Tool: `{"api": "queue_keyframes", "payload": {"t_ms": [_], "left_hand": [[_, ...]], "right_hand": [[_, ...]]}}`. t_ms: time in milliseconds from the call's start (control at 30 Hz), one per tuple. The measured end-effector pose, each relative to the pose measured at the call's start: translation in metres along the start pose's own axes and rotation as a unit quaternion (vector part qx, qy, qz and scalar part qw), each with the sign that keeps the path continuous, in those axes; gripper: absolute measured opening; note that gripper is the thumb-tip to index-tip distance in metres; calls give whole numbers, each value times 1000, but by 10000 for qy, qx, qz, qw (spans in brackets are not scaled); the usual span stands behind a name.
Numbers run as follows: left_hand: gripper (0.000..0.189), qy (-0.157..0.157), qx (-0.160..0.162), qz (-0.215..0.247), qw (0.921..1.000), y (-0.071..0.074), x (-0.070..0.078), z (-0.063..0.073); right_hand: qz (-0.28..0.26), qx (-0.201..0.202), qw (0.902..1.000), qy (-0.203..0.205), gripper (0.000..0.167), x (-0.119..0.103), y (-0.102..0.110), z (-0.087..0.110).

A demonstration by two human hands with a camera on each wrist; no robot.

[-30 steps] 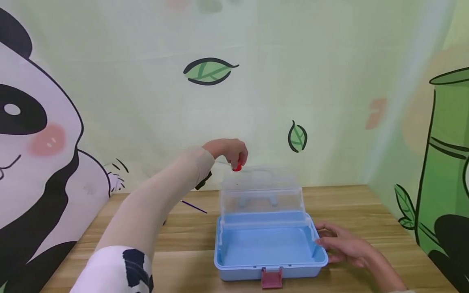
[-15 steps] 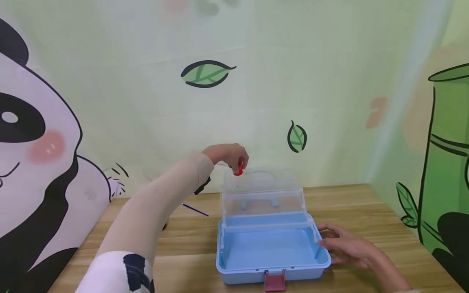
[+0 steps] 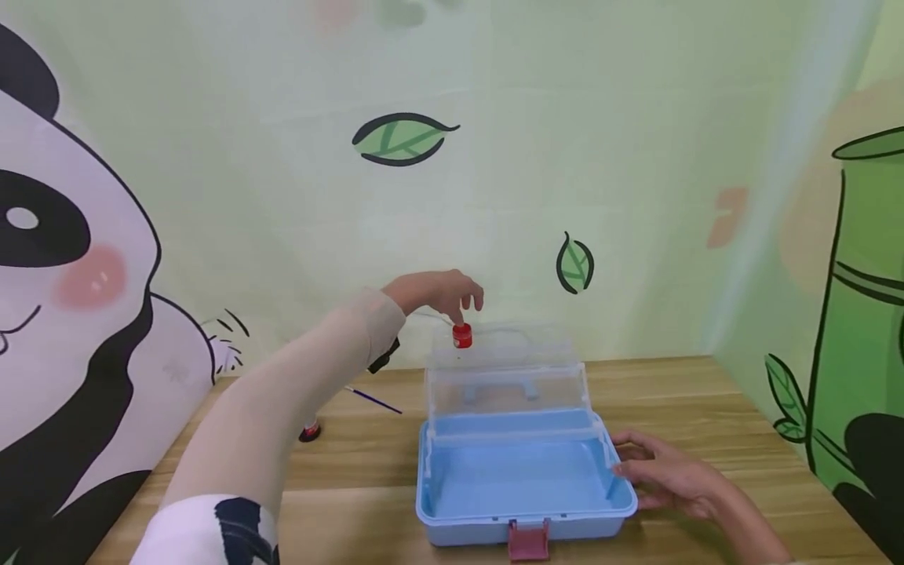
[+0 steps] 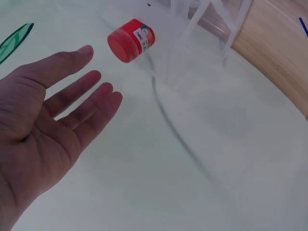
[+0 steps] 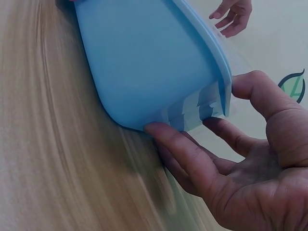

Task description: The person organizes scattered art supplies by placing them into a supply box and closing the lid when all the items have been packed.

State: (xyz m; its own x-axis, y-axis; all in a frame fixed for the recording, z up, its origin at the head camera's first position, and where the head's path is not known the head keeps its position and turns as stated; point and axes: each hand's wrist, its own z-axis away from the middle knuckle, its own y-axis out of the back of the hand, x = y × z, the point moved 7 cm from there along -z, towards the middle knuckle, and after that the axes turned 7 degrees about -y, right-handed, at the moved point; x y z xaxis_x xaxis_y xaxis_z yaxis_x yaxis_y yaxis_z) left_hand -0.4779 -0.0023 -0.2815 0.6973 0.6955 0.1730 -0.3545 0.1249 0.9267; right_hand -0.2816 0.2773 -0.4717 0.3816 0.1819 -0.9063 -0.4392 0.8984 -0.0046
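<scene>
A small red jar (image 3: 462,337) with a white label stands at the clear raised lid (image 3: 504,392) of a light-blue storage box (image 3: 523,479). In the left wrist view, the jar (image 4: 131,40) sits a short gap beyond the fingertips. My left hand (image 3: 446,294) hovers over the jar, its fingers spread and relaxed, holding nothing. My right hand (image 3: 671,475) holds the right end of the box. Seen from the right wrist, the thumb lies at the rim and the fingers (image 5: 183,149) touch the end wall below it. The box's inside has nothing in it.
A thin blue-handled brush (image 3: 377,401) lies on the wooden table (image 3: 353,502) left of the box. A small dark-bottomed bottle (image 3: 310,431) is partly hidden behind the left sleeve. A pink latch (image 3: 528,541) hangs at the box's front. A printed backdrop (image 3: 494,196) rises behind.
My left hand has lowered the red jar slightly, then let go of it and spread its fingers just above. My right hand keeps its place at the box.
</scene>
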Motion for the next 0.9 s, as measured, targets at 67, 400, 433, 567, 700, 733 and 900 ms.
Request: {"api": "queue_keyframes", "payload": {"t_ms": [67,400,433,567,700,733,900], "left_hand": [[42,-18,85,-175,9998,0,3,5],[28,-331,541,-558,9964,-3,31,50],[29,-355,568,-547,9963,-6,33,56],[33,-414,664,-507,9956,-20,35,81],[31,-420,781,-542,9946,-34,32,107],[31,-428,813,-567,9942,-38,31,111],[28,-376,946,-537,9934,-61,28,136]], "right_hand": [[35,13,10000,42,61,-2,1,-1],[124,6,9995,281,61,-10,3,-7],[144,15,9995,282,61,-9,3,-7],[176,43,9995,273,60,-7,6,-6],[182,59,9994,276,63,-9,3,-9],[176,56,9995,274,63,-10,3,-9],[97,48,9996,270,65,-11,2,-8]]}}
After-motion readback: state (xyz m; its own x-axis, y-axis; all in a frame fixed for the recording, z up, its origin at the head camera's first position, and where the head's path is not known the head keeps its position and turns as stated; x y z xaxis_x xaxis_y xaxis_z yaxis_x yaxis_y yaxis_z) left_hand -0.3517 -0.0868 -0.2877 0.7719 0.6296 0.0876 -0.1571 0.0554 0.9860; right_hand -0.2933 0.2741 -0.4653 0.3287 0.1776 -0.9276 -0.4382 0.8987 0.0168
